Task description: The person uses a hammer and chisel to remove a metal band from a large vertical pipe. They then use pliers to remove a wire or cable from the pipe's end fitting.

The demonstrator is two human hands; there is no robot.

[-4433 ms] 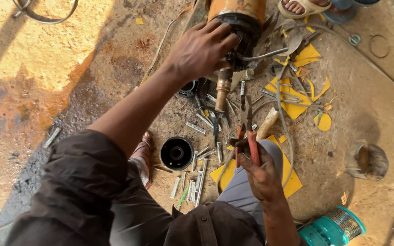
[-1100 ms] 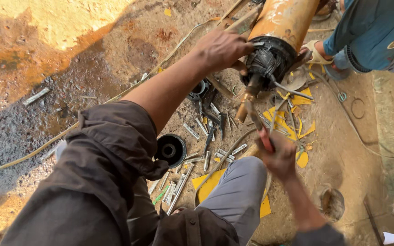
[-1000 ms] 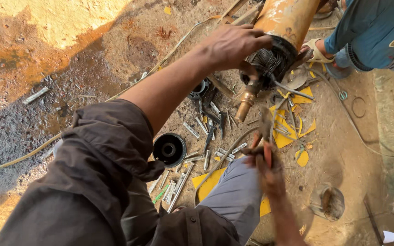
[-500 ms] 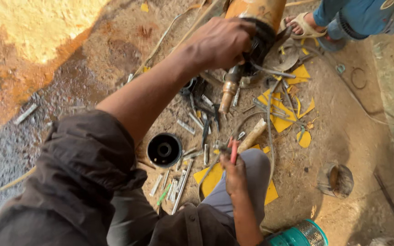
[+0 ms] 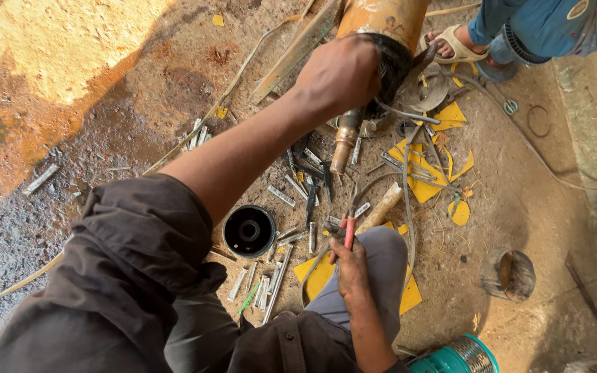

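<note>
We note our left hand [image 5: 340, 72] curled over the orange motor casing [image 5: 381, 21] top centre, right hand [image 5: 350, 266] closed on red-handled pliers [image 5: 347, 235] mid-frame, bare ground leftward.

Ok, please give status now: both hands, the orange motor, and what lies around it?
Left hand on orange motor's dark end. Right hand grips red-handled pliers. Metal strips, black round cap on ground near shaft.

head view | worn | looks steeply down | near | one view only
</note>
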